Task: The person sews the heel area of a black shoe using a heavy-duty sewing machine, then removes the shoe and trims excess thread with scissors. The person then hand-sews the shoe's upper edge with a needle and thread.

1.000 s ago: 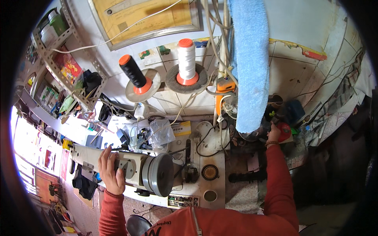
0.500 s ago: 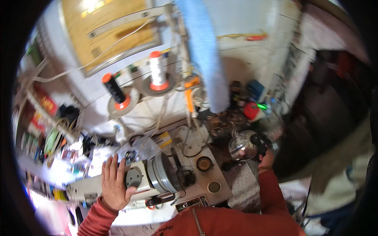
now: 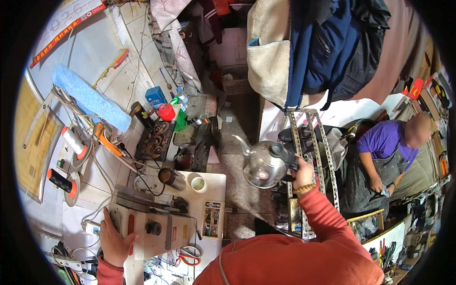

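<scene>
My right hand (image 3: 304,174) grips the black handle of a shiny metal kettle (image 3: 261,167) with a thin curved spout. The kettle hangs over the floor, its spout pointing up and to the left. Fingers apart, my left hand (image 3: 115,240) lies on the pale body of a sewing machine (image 3: 154,244). Close to the machine's far end stand a dark brown cup (image 3: 172,179) and a pale cup (image 3: 199,185) of light liquid on the white table (image 3: 217,183).
A metal rack (image 3: 316,156) stands right of the kettle. Farther right sits a person (image 3: 380,149) in purple with a dark apron. Jackets (image 3: 304,52) hang above. A patterned black hotplate (image 3: 156,139) and a red-lidded jar (image 3: 166,112) are left. Orange-handled scissors (image 3: 190,256) lie beside the machine.
The view has swung to the right, bringing the rack, jackets and seated person into sight. My right hand has carried the kettle away from the wall-side clutter. My left hand stays at the machine.
</scene>
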{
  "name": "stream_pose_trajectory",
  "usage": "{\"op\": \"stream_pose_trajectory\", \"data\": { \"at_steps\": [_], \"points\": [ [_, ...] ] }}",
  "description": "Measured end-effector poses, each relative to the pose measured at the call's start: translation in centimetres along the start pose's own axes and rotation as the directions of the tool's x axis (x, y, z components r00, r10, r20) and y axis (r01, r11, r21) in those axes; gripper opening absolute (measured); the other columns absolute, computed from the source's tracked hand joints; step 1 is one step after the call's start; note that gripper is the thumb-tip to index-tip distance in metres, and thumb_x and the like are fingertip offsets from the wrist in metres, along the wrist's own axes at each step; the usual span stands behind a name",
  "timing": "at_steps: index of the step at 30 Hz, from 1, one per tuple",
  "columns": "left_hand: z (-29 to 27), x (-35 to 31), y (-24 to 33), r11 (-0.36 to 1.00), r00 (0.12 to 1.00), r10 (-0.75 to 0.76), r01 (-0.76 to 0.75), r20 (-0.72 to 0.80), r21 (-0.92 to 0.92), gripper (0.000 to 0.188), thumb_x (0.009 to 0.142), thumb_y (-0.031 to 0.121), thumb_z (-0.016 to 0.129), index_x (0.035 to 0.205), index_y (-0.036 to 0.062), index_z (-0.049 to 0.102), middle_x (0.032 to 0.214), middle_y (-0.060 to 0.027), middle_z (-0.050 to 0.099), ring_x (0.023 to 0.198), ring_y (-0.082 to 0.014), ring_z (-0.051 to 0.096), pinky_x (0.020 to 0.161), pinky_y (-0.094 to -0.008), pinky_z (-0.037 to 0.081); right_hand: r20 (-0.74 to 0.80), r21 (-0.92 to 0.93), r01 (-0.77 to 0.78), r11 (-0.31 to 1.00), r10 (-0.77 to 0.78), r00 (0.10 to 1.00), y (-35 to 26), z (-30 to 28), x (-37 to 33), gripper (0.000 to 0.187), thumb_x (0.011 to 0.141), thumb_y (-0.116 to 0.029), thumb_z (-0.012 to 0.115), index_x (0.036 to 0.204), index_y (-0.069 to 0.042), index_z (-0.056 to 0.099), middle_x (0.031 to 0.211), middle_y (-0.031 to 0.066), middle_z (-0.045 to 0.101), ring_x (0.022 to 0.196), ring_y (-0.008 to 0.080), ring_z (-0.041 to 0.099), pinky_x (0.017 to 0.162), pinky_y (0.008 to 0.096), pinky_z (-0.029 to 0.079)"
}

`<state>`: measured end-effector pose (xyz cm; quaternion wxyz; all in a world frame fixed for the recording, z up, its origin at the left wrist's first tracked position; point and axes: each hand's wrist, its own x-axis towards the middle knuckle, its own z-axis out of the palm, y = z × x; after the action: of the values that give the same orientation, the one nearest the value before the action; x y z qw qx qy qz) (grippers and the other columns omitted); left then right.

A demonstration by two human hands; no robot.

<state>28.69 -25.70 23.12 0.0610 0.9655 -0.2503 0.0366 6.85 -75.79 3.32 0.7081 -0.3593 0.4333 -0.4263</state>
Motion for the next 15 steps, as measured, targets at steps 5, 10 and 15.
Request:
{"op": "stream_pose_trajectory", "data": {
  "at_steps": [5,10,15],
  "points": [
    [0.6,-0.2,-0.5,0.998,0.997,0.049,-0.051,-0.066,-0.034,0.117,0.062,0.037,0.086,0.147,-0.0071,0.018,0.111,-0.0265,0.052,0.102,-0.0448,0.053,0.088,-0.0463,0.045,-0.149,-0.012,0.055,0.998,-0.056,0.987,-2.9,-9.0,-3.5,0.025,0.091,-0.021,0.058,0.099,-0.002,0.071,0.066,-0.0007,0.060,0.045,0.0080,0.046,0.040,0.0214,0.033],
    [1.6,-0.4,-1.7,0.994,0.995,0.048,-0.056,-0.093,-0.090,0.111,0.063,0.020,0.086,0.148,-0.0037,0.019,0.120,-0.0287,0.051,0.108,-0.0456,0.052,0.092,-0.0459,0.045,-0.154,0.051,0.165,0.985,-0.156,0.976,-4.0,-15.8,-5.1,0.023,0.088,-0.021,0.060,0.091,0.000,0.071,0.062,0.0013,0.058,0.042,0.0098,0.045,0.039,0.0240,0.030],
    [3.3,0.2,-3.8,0.954,0.994,0.022,-0.053,-0.105,-0.295,0.106,0.064,0.006,0.082,0.150,0.0006,0.020,0.122,-0.0248,0.053,0.113,-0.0403,0.053,0.095,-0.0419,0.045,-0.130,-0.147,0.188,0.971,-0.207,0.970,-4.3,-22.9,-4.2,0.027,0.091,-0.023,0.051,0.083,-0.005,0.070,0.059,0.0001,0.056,0.045,0.0090,0.043,0.042,0.0242,0.030]
  ]
}}
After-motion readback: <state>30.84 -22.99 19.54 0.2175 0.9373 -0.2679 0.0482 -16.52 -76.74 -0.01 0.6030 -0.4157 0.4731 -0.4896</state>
